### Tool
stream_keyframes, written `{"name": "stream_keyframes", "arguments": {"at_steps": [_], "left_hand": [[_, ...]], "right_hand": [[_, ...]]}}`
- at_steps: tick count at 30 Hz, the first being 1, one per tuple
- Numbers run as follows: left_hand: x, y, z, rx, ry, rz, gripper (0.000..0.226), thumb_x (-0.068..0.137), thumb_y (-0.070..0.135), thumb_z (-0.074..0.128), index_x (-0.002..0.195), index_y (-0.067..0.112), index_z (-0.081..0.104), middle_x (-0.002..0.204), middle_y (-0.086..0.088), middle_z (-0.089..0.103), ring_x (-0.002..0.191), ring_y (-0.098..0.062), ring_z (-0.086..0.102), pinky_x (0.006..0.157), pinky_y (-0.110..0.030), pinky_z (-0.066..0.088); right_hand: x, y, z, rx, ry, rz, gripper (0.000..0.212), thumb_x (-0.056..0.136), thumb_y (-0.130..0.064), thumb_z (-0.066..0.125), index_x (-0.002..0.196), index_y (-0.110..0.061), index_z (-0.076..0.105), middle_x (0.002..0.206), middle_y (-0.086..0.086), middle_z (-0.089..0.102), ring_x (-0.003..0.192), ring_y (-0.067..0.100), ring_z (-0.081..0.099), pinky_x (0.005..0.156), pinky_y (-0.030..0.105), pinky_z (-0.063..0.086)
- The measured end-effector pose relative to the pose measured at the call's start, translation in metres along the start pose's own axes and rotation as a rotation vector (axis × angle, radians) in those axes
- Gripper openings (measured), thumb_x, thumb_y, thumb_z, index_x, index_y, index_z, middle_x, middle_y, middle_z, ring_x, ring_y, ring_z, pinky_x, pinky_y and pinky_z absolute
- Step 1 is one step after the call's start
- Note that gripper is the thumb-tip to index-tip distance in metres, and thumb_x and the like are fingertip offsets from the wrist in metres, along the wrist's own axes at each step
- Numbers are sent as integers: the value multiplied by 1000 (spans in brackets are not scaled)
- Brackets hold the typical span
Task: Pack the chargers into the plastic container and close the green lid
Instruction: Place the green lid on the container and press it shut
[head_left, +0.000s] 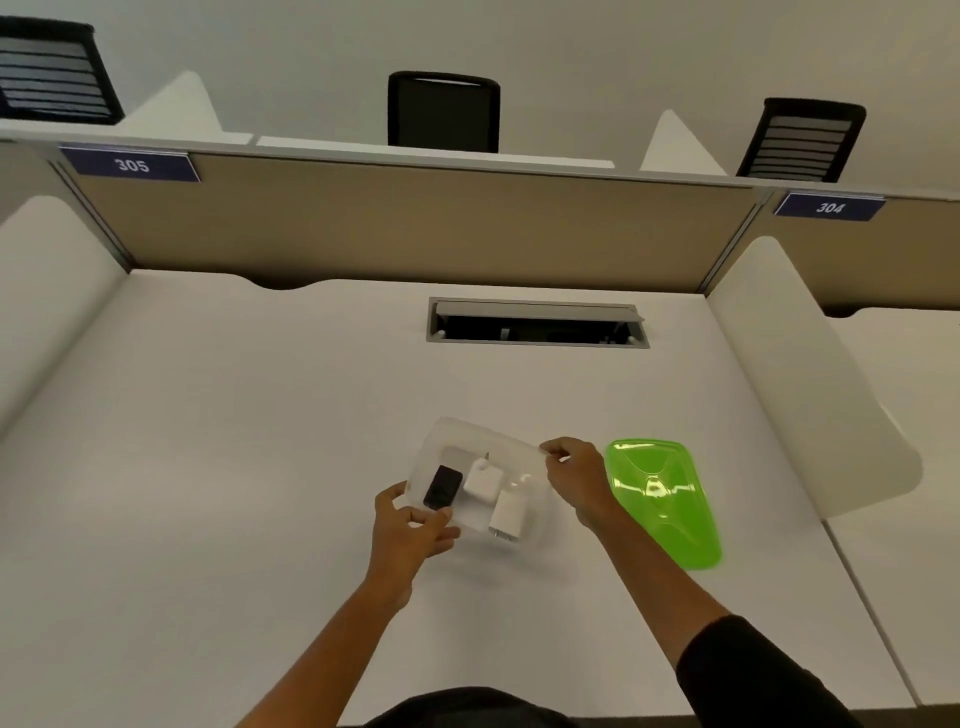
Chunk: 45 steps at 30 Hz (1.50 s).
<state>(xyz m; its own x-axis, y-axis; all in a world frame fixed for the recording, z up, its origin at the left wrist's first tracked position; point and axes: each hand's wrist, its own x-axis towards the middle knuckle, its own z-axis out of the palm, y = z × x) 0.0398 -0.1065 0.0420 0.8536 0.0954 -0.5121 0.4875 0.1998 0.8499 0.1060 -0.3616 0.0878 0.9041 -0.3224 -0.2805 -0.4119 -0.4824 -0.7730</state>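
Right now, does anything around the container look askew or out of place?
Nothing looks damaged or spilled. The clear container sits skewed to the desk edge, held by the left hand and right hand. Three chargers lie inside: black and two white. The green lid lies off, to its right.

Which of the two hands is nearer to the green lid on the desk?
Right. The right hand grips the container edge just beside the green lid. The left hand holds the container's opposite corner, farther away.

Bare left forearm (332, 639), black sleeve (753, 675) pushed up right arm, black top (467, 709)
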Motion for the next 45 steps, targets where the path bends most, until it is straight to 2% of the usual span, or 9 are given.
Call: {"name": "stream_keyframes", "arguments": {"at_steps": [5, 12, 19, 21, 27, 30, 36, 41, 45], "left_hand": [[-9, -4, -5, -105, 110, -53, 60, 96, 16, 79, 140, 36, 42, 109, -24, 78, 86, -36, 85, 73, -43, 71], [-19, -6, -10, -168, 158, -48, 49, 102, 16, 71, 140, 31, 44, 103, -23, 81, 85, -36, 85, 67, -40, 70], [-18, -2, -27, -11, 143, -45, 42, 102, 25, 71, 138, 26, 50, 107, -13, 81, 82, -28, 85, 65, -38, 69], [-16, 0, -34, 111, 163, -6, 40, 102, 30, 70, 138, 20, 54, 104, -9, 81, 78, -27, 84, 64, -33, 68], [-5, -2, -50, 299, 214, 84, 38, 104, 35, 67, 135, 13, 64, 108, -7, 77, 88, -27, 78, 71, -33, 64], [-1, -2, -53, 314, 207, 99, 36, 104, 34, 66, 133, 14, 64, 106, -3, 76, 89, -26, 78, 70, -30, 63], [4, -4, -56, 319, 186, 104, 25, 105, 31, 66, 127, 20, 66, 107, -5, 78, 86, -25, 79, 71, -31, 62], [6, -3, -56, 320, 171, 99, 22, 105, 31, 65, 125, 21, 65, 103, -2, 78, 87, -25, 79, 72, -31, 62], [7, -3, -57, 325, 164, 96, 22, 105, 33, 65, 124, 22, 64, 104, -2, 78, 88, -25, 79, 72, -30, 61]], "right_hand": [[12, -27, 12, -3, -53, -59, 27, 99, 3, 57, 117, 0, 77, 122, 13, 76, 116, 29, 69, 100, 35, 55], [16, -40, 22, -10, -89, -92, 24, 100, 2, 60, 117, 1, 77, 123, 14, 75, 116, 30, 69, 97, 33, 55], [11, -34, 15, 36, -75, -89, 26, 100, -7, 65, 124, -2, 74, 124, 12, 74, 100, 23, 67, 101, 40, 57], [7, -28, 7, 30, -39, -126, 27, 98, -10, 69, 124, -2, 73, 122, 14, 74, 101, 29, 69, 101, 42, 58], [-6, 15, -32, -122, 46, -168, 28, 88, -5, 81, 114, 1, 75, 112, 18, 73, 94, 38, 70, 91, 42, 56], [-15, 46, -55, -225, -13, -126, 36, 80, -2, 88, 113, 4, 74, 111, 21, 70, 88, 30, 62, 86, 37, 53], [-37, 103, -93, -517, -172, -81, 53, 77, -11, 91, 125, -3, 70, 123, 16, 64, 120, 32, 60, 105, 40, 48], [-48, 126, -110, -566, -196, -44, 55, 74, -20, 94, 123, -8, 71, 124, 11, 63, 124, 28, 55, 107, 41, 48], [-52, 136, -112, -596, -171, -57, 38, 82, -22, 89, 114, -8, 74, 121, 8, 66, 122, 26, 57, 106, 38, 48]]}}
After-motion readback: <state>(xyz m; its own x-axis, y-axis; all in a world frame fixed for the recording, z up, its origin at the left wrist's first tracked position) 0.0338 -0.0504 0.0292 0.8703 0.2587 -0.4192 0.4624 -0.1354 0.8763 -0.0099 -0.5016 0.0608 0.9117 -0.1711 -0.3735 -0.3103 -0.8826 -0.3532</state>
